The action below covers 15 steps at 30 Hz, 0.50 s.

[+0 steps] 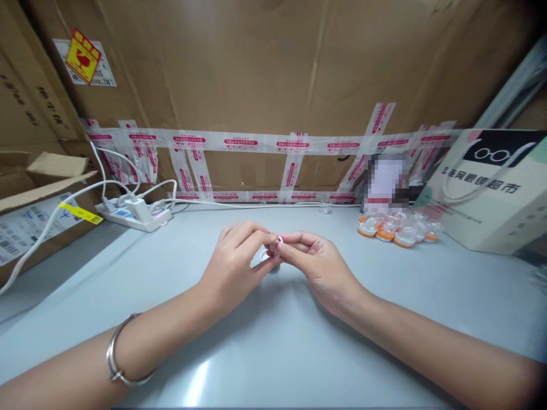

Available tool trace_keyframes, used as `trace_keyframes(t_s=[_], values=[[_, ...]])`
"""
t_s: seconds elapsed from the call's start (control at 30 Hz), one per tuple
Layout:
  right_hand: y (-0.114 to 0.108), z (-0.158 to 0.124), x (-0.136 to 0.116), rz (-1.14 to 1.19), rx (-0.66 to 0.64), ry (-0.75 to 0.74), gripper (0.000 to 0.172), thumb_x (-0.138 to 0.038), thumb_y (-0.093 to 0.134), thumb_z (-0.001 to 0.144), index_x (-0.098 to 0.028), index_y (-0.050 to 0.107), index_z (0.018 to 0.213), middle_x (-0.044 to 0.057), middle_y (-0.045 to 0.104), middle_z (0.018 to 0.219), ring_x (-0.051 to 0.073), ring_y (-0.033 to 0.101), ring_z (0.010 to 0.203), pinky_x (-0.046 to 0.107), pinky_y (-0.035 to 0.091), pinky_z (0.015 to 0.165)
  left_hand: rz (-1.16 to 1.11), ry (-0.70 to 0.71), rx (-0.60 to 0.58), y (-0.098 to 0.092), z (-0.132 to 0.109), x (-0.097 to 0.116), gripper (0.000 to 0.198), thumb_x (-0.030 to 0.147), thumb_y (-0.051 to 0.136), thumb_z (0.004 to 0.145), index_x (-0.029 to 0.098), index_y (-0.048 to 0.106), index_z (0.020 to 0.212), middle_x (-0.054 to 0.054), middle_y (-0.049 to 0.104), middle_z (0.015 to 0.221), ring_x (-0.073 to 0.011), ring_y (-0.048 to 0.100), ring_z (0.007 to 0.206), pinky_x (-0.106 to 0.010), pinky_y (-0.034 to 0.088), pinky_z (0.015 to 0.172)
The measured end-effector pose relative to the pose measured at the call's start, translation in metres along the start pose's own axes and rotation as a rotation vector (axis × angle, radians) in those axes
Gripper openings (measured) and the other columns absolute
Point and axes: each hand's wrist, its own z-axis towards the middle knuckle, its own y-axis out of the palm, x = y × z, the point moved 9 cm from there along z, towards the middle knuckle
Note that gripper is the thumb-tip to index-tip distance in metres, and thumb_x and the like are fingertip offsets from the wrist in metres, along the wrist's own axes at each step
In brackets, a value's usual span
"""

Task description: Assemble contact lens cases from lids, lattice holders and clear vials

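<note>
My left hand [239, 253] and my right hand [318, 262] meet above the middle of the table [273, 353]. Between their fingertips is a small white and clear plastic piece [279, 241] with a curved, ring-like edge. Both hands pinch it with thumb and fingers, and the fingers cover most of it, so its exact kind does not show. A white loop stands out just below the left fingers; whether it belongs to the same piece I cannot tell. My left wrist wears a silver bangle [111, 356].
Several clear pieces with orange bases [404, 236] cluster at the back right, before a paper bag [482, 210] and a blurred-out object [384, 182]. A small clear cup-like piece [325, 206] stands at the back. A power strip [149, 222] with white cables and an open carton [47, 228] are left.
</note>
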Motion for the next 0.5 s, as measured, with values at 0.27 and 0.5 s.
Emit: trace_keyframes(t_s=[0.27, 0.5], values=[[0.0034, -0.0012, -0.0047, -0.033, -0.025, -0.053, 0.018, -0.030, 0.072, 0.066, -0.017, 0.067, 0.078, 0.004, 0.072, 0.078, 0.015, 0.066, 0.074, 0.030, 0.050, 0.072, -0.058, -0.034, 0.001, 0.0002, 0.0001, -0.0035, 0.017, 0.017, 0.067, 0.075, 0.019, 0.058, 0.089, -0.003, 0.059, 0.084, -0.0159, 0.056, 0.080, -0.033, 0.043, 0.073], [0.0066, -0.0014, -0.0034, 0.004, -0.078, -0.015, 0.020, -0.030, 0.070, 0.070, -0.018, 0.065, 0.084, 0.004, 0.071, 0.078, 0.016, 0.066, 0.080, 0.030, 0.049, 0.078, -0.085, -0.033, 0.015, -0.0044, 0.0006, -0.0082, 0.035, 0.026, 0.071, 0.071, 0.018, 0.054, 0.101, -0.006, 0.061, 0.095, -0.0188, 0.057, 0.089, -0.034, 0.045, 0.077]])
